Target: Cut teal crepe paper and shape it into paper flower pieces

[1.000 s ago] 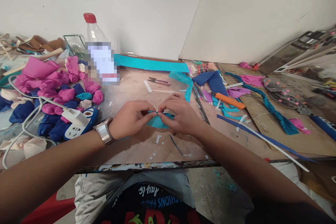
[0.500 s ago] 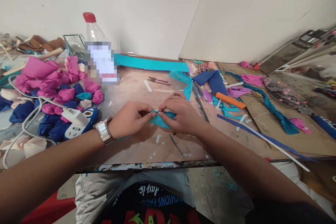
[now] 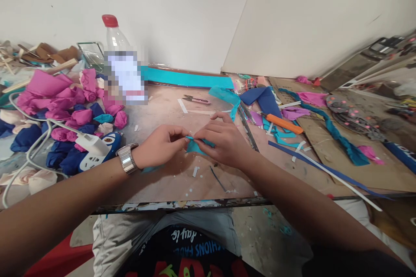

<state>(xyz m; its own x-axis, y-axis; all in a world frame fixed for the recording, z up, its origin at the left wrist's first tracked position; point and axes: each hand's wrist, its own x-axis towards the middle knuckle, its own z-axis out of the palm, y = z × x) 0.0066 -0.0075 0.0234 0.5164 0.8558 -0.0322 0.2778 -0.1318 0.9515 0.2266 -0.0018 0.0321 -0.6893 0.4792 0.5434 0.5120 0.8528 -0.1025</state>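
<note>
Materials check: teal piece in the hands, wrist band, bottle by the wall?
Teal piece: looks like matte crepe paper or thin fabric, since it creases softly; cannot tell which. Wrist band: likely polished metal, with silver links that glint. Bottle: clear plastic, see-through, with a red cap.

Both my forearms reach in from the bottom corners, converging at centre. My left hand (image 3: 160, 145) is curled, fingertips pinched together, knuckles up, wrist low. My right hand (image 3: 224, 140) lies palm-down, fingers bent, thumb and index pinched. The fingertips of both hands nearly touch. Wrists straight, elbows out of view.
</note>
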